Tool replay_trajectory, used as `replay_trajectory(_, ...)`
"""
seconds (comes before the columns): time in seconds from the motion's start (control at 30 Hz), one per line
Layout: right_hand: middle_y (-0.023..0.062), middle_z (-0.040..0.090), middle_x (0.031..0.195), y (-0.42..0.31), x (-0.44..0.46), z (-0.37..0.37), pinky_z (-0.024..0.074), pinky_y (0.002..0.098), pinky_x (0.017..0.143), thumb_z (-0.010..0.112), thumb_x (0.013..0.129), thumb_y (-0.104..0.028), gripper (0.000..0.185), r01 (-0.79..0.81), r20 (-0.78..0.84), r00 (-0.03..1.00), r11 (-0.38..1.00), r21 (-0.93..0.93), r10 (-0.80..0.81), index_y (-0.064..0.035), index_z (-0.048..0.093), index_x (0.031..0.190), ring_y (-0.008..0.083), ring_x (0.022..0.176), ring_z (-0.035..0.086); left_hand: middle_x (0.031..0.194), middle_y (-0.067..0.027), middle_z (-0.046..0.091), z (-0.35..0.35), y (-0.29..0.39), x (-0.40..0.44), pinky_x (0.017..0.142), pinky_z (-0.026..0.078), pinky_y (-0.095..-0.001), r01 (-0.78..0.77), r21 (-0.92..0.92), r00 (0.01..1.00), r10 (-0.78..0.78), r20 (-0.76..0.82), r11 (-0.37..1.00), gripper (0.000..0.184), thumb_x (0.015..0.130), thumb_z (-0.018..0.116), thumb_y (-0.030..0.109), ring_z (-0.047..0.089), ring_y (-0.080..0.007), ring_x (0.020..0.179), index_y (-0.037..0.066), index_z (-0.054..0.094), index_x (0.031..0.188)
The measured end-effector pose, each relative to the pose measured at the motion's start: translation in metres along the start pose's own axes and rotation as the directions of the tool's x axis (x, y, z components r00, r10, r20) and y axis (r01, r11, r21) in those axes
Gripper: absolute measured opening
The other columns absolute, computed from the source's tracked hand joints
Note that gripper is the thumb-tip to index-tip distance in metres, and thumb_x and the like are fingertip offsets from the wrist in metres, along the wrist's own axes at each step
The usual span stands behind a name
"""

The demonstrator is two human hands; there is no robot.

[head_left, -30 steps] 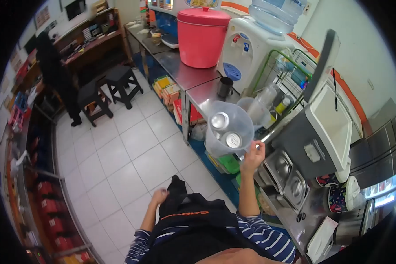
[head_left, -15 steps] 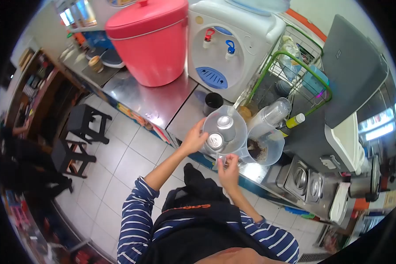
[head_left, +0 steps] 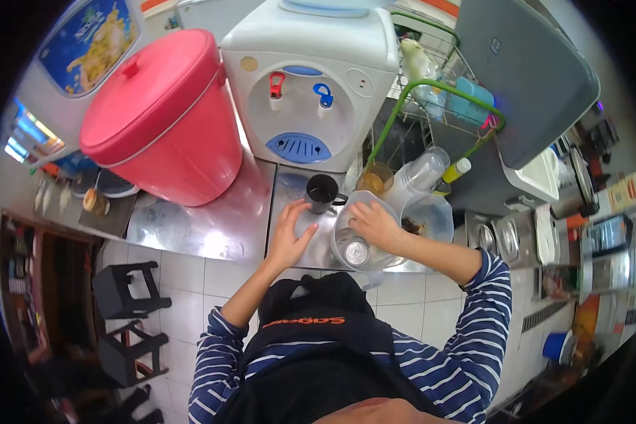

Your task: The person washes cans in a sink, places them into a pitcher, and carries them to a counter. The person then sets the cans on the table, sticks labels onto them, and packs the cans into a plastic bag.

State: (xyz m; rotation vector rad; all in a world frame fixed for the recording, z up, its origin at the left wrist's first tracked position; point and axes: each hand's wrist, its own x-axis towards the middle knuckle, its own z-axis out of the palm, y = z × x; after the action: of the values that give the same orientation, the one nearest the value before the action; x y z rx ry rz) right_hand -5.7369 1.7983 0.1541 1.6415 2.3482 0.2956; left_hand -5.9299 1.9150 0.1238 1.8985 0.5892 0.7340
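Observation:
A clear plastic pitcher (head_left: 338,230) stands on the steel counter in front of me. Inside it one silver can (head_left: 353,251) shows its top. My right hand (head_left: 374,226) reaches down into the pitcher above that can, fingers curled together; whatever lies under them is hidden. My left hand (head_left: 293,237) is held over the counter with thumb and fingers apart, holding nothing. Its fingertips are close to a dark mug (head_left: 321,192); I cannot tell whether they touch. A second clear pitcher (head_left: 438,219) with dark contents stands to the right, partly behind my right forearm.
Behind the mug is a white water dispenser (head_left: 311,106), with a large pink lidded bucket (head_left: 169,134) to its left. Stacked plastic cups (head_left: 420,173), a yellow-capped bottle (head_left: 457,170) and a green wire rack (head_left: 403,106) are at the right. Black stools (head_left: 131,290) stand on the tiled floor.
My left hand has left the pitcher's side and moved toward the mug. The right hand has gone from the handle into the pitcher, where only one of two cans now shows. The view has shifted.

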Motion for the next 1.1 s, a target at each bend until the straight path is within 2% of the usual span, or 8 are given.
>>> replay_trajectory(0.13,0.0082,0.048,0.101,0.01,-0.019,-0.05,0.0398,0.031,0.072,0.058,0.064,-0.011,0.029,-0.343,0.218,0.925,0.932,0.122,0.312,-0.0068,0.05,0.091,0.0236,0.09,0.049,0.116,-0.0142,0.042,-0.022,0.014,0.013,0.091,0.031,-0.0356,-0.206,0.198,0.977,0.189,0.104,0.958,0.045,0.07,0.063,0.019,0.039,-0.0296,0.108,0.005,0.045,0.109)
replay_trajectory(0.2,0.0111,0.049,0.102,0.003,-0.039,-0.104,0.0396,0.031,0.076,0.06,0.067,-0.008,0.031,-0.632,0.252,0.689,0.392,0.669,0.679,-0.003,0.048,0.096,0.0264,0.092,0.05,0.117,-0.0126,0.042,-0.02,0.023,0.008,0.091,0.03,-0.0353,-0.245,0.202,0.966,0.222,0.129,0.948,0.048,0.068,0.065,0.019,0.038,-0.0277,0.11,0.006,0.044,0.109)
replay_trajectory(0.27,0.0116,0.052,0.097,-0.048,-0.026,-0.093,0.0391,0.0322,0.078,0.054,0.075,-0.017,0.027,-0.539,0.145,0.589,0.253,0.804,0.795,-0.0019,0.048,0.096,0.0276,0.091,0.051,0.116,-0.0095,0.044,-0.002,0.035,0.01,0.091,0.031,-0.0348,0.047,-0.611,0.936,0.179,0.304,0.79,0.059,0.065,0.07,0.023,0.041,-0.021,0.107,0.005,0.041,0.113)
replay_trajectory(0.43,0.02,0.056,0.088,-0.051,-0.008,-0.058,0.0387,0.0328,0.082,0.05,0.073,-0.051,0.057,-0.228,0.198,0.593,-0.074,0.971,0.78,0.0018,0.05,0.096,0.0296,0.09,0.054,0.108,-0.0073,0.048,-0.008,0.036,0.008,0.088,0.035,-0.0309,0.113,-0.672,0.944,0.132,0.301,0.732,0.067,0.059,0.075,0.017,0.046,-0.0162,0.1,0.003,0.039,0.114)
replay_trajectory(0.53,0.0229,0.058,0.083,-0.046,0.004,-0.047,0.043,0.0362,0.075,0.056,0.069,-0.045,0.056,-0.881,0.597,0.406,0.124,0.456,0.692,0.0031,0.049,0.098,0.0333,0.084,0.056,0.103,-0.0066,0.05,-0.03,0.015,0.008,0.086,0.036,-0.0285,0.149,-0.696,0.969,0.037,0.245,0.703,0.068,0.055,0.077,0.014,0.047,-0.0143,0.098,0.003,0.041,0.112)
replay_trajectory(0.67,0.0184,0.059,0.077,-0.05,0.01,-0.016,0.0438,0.0388,0.066,0.062,0.06,-0.039,0.058,-0.874,0.56,0.483,0.326,0.362,0.673,-0.0004,0.048,0.101,0.0353,0.075,0.057,0.101,-0.0071,0.051,-0.054,0.015,0.016,0.084,0.038,-0.0289,0.047,-0.64,0.992,0.042,0.122,0.767,0.067,0.055,0.076,0.013,0.05,-0.0156,0.095,0.002,0.041,0.11)
replay_trajectory(1.0,0.0155,0.053,0.077,-0.065,0.007,-0.143,0.0432,0.0387,0.067,0.07,0.052,-0.028,0.056,-0.229,0.106,0.959,0.498,0.837,0.263,-0.0064,0.043,0.095,0.0328,0.078,0.054,0.097,-0.0064,0.052,-0.041,0.003,-0.004,0.082,0.039,-0.0283,0.072,-0.383,0.988,-0.013,0.154,0.921,0.059,0.056,0.073,0.008,0.049,-0.0145,0.093,0.006,0.042,0.107)
replay_trajectory(1.1,0.0157,0.054,0.083,-0.095,0.034,-0.127,0.0428,0.037,0.07,0.07,0.057,-0.031,0.051,-0.079,0.024,0.993,0.515,0.854,0.112,-0.0047,0.045,0.094,0.0315,0.081,0.053,0.099,-0.0059,0.052,-0.02,-0.008,-0.033,0.083,0.039,-0.0284,0.471,-0.493,0.849,-0.223,0.48,0.732,0.06,0.058,0.071,0.008,0.049,-0.0144,0.093,0.006,0.042,0.11)
